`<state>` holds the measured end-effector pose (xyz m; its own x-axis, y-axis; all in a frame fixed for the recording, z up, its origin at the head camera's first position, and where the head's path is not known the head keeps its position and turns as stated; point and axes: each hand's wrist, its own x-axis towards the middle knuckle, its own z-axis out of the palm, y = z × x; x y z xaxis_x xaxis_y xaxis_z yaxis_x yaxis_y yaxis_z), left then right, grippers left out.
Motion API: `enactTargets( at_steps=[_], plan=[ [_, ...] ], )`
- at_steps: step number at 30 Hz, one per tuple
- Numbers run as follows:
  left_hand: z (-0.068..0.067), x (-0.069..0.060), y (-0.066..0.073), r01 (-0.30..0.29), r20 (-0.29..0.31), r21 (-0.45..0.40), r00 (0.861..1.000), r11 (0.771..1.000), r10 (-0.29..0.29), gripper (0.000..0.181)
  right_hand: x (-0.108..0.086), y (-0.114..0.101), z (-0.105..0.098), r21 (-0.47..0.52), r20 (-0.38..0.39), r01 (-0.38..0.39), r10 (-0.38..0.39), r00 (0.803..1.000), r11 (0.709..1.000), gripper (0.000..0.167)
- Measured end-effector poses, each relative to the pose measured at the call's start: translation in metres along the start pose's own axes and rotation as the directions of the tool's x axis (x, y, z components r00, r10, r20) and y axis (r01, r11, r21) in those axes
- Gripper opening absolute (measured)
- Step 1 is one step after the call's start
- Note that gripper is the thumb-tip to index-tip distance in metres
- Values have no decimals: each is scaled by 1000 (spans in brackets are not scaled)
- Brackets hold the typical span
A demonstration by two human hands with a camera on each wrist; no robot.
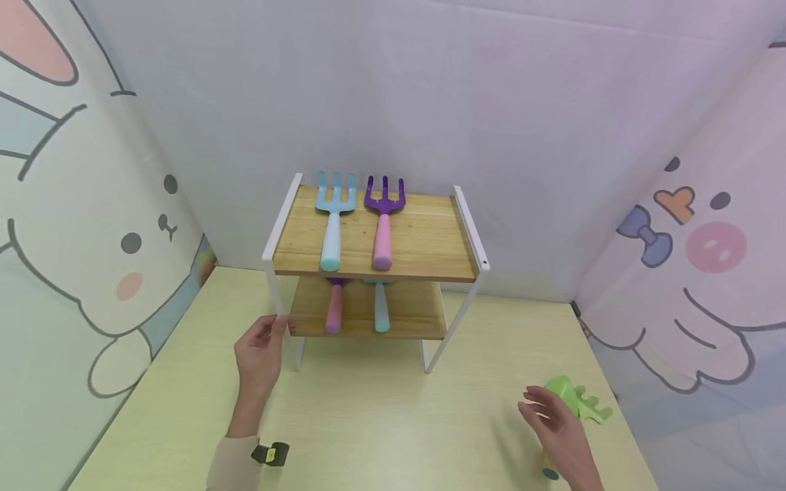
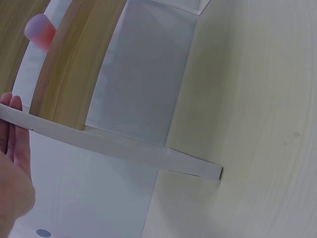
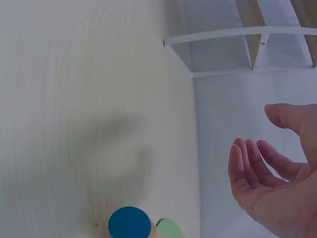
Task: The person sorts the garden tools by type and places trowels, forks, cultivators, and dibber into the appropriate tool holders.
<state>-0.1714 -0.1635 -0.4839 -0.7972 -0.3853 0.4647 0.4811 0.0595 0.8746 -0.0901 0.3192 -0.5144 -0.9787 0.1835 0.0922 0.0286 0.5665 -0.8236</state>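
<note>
A two-tier shelf rack point(image 1: 430, 235) with wooden boards and a white frame stands on the table. My left hand point(image 1: 260, 354) holds its left front leg beside the lower board; fingertips point(image 2: 16, 102) show past the white leg in the left wrist view. On the top board lie a light blue toy garden fork point(image 1: 332, 239) and a purple one with a pink handle point(image 1: 383, 239). Below are a pink handle point(image 1: 334, 310) and a pale blue handle point(image 1: 381, 310), heads mostly hidden. My right hand point(image 1: 555, 429), fingers loosely bent and holding nothing, hovers over a green toy rake point(image 1: 561, 387).
The pale wooden table point(image 1: 393, 423) is bounded by a plain cloth backdrop point(image 1: 516, 136) behind and cartoon-printed cloths on both sides. The rake's blue handle end point(image 3: 130, 223) shows at the bottom of the right wrist view.
</note>
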Motion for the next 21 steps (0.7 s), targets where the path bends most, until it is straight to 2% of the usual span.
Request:
enactTargets(
  at_steps=[2, 8, 11, 17, 21],
  plan=[
    [0, 0, 1, 4, 0, 11, 1000, 1000, -4, 11, -1, 5, -3, -22, -10, 3, -3, 1000, 1000, 35],
    [-5, 0, -20, 11, -4, 7, 1000, 1000, -11, 10, -7, 16, -13, -62, -28, -19, 18, 999, 998, 38],
    [-6, 1, -24, 5, -1, 4, 1000, 1000, -5, 10, -10, 21, -17, -60, -37, -47, 45, 998, 997, 41],
    [-6, 0, -23, 22, -15, 23, 1000, 999, -21, 10, -16, 31, -22, -78, -50, -92, 88, 995, 993, 44],
    [-3, 0, -10, 16, -14, 24, 1000, 1000, -16, 10, -19, 37, -26, -123, -30, -149, 147, 989, 981, 49]
  ],
)
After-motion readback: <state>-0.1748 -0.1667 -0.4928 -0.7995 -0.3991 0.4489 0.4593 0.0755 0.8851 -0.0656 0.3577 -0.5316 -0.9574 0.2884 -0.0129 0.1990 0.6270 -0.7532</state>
